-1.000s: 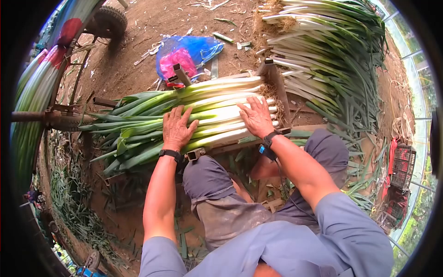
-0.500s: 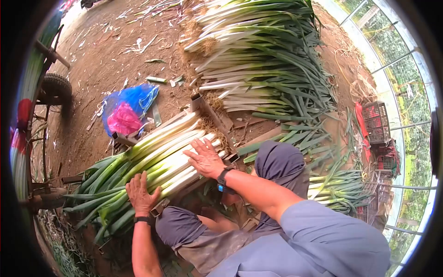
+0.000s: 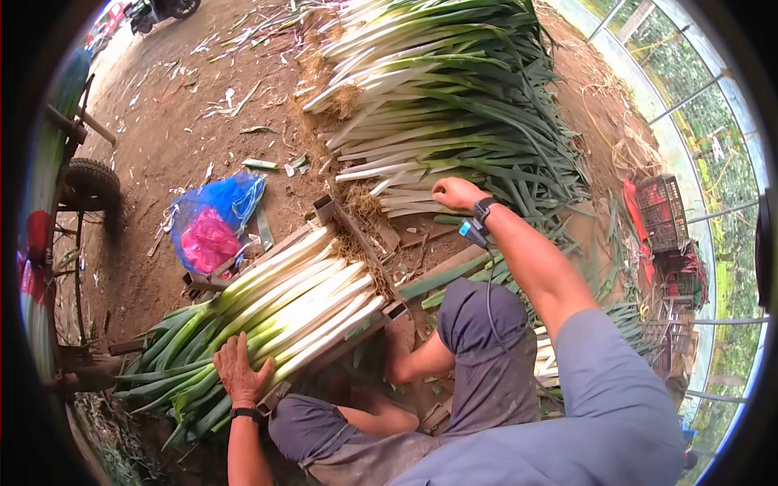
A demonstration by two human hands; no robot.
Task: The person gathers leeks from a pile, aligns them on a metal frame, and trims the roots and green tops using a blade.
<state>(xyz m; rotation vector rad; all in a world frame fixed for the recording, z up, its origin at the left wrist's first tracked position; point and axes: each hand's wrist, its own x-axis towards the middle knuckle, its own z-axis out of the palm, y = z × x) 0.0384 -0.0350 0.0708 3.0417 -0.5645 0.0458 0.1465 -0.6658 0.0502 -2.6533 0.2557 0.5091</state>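
My left grip point(image 3: 242, 377) was open, fingers spread, the palm laid on the green part of the leeks point(image 3: 304, 301) near their lower edge. The leeks lay side by side in the rack point(image 3: 361, 240), in front of my knees, their roots against its far right side and their dark leaves fanning out to the left.

My right grip point(image 3: 457, 194) was off them, reaching forward to the near edge of the big pile point(image 3: 454, 105) on the ground. Its fingers were curled in over the pale stalks there, but I could not tell whether they had closed on any. A black band point(image 3: 485, 209) circled that wrist, with a blue clip point(image 3: 472, 232) just beside it and a cable point(image 3: 491, 304) running down over my knee.

Beyond the rack, on the bare soil point(image 3: 162, 138), a blue net point(image 3: 231, 194) and a pink bag point(image 3: 209, 240) lay bunched together. A wheel point(image 3: 91, 185) stood to the far left, and a dark crate point(image 3: 660, 215) with something red beside it sat to the far right.
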